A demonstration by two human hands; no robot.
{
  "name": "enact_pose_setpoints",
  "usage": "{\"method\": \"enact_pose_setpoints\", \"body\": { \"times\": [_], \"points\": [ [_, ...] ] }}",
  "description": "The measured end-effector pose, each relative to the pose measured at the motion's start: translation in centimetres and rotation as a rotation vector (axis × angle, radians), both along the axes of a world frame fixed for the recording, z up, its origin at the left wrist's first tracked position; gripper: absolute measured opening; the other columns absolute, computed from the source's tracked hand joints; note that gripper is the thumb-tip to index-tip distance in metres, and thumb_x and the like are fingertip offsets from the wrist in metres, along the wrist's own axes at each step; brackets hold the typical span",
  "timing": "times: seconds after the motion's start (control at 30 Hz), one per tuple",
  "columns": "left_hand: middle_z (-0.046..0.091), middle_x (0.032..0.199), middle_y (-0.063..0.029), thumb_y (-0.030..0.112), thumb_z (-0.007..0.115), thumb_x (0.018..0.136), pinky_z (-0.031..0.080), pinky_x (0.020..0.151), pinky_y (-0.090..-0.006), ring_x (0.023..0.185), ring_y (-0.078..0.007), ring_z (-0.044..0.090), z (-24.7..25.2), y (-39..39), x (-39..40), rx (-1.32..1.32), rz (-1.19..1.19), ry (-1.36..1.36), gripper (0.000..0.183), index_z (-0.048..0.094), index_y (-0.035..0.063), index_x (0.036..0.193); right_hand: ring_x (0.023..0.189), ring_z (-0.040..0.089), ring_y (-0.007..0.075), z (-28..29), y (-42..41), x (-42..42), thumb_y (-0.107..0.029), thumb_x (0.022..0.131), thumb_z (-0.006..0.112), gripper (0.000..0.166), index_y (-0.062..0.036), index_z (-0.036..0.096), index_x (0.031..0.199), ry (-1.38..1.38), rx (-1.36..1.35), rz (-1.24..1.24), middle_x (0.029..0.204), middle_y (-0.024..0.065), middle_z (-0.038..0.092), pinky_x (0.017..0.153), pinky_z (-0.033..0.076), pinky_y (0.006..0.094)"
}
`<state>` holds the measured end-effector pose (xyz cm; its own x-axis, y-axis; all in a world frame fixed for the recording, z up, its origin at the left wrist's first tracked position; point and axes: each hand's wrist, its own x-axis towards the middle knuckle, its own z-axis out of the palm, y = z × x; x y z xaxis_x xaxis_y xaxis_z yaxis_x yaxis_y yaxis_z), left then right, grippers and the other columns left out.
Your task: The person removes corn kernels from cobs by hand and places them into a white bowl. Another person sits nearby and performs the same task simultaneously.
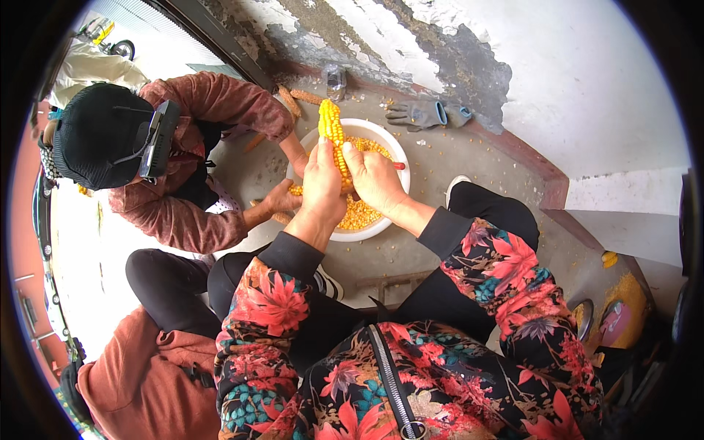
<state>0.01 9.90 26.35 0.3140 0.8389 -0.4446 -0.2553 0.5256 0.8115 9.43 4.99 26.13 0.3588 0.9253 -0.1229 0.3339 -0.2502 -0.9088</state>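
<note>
My left hand [323, 181] and my right hand [375, 177] are both closed around an ear of yellow corn [331, 121], thumbs lying along its rows of kernels. The ear's tip points away from me, and part of its lower end is bare of kernels or hidden by my fingers. Beneath both hands stands a round white plastic basin [406, 181] holding loose corn kernels [360, 214]. A red handle [399, 165] shows beside my right hand at the rim; the rest of that tool is hidden.
At left a co-worker in a black cap [104, 135] reaches over the basin, a hand [280, 198] on another ear. Stripped cobs [289, 102] lie behind. Grey work gloves [416, 114] and a clear plastic container [334, 81] rest by the peeling wall. Another seated person [148, 363] is at lower left.
</note>
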Motion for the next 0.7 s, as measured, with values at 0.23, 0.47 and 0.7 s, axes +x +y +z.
{"method": "enact_pose_setpoints", "body": {
  "times": [0.23, 0.47, 0.7],
  "points": [
    [0.059, 0.096, -0.0066, 0.030, 0.037, 0.099, 0.050, 0.074, -0.0310, 0.084, -0.0155, 0.059, -0.4, 0.4, -0.9, 0.051, -0.044, 0.044, 0.035, 0.049, 0.0016, 0.116, 0.070, 0.060, 0.0413, 0.1, -0.1, 0.1, -0.035, 0.095, 0.038, 0.050, 0.0015, 0.061, 0.070, -0.075, 0.021, -0.008, 0.069, 0.0253, 0.060, 0.066, 0.046, 0.0505],
    [0.058, 0.094, -0.0056, 0.030, 0.038, 0.099, 0.050, 0.073, -0.0297, 0.081, -0.0141, 0.059, -0.9, 0.6, -1.2, 0.125, -0.058, 0.171, 0.035, 0.049, 0.0007, 0.115, 0.077, 0.061, 0.0391, -1.9, 0.0, 1.4, -0.028, 0.088, 0.052, 0.031, -0.0002, 0.062, 0.081, 0.032, 0.081, -0.110, 0.077, 0.0214, 0.063, 0.069, 0.047, 0.0458],
    [0.059, 0.096, -0.0077, 0.028, 0.037, 0.099, 0.050, 0.075, -0.0310, 0.084, -0.0161, 0.060, -0.8, -0.9, -1.2, 0.060, -0.117, 0.129, 0.035, 0.047, 0.0018, 0.119, 0.080, 0.063, 0.0352, -1.5, 0.2, 0.3, -0.053, 0.092, 0.040, 0.059, 0.0012, 0.062, 0.085, 0.257, 0.067, -0.022, 0.079, 0.0210, 0.064, 0.070, 0.047, 0.0415]
  ]
}}
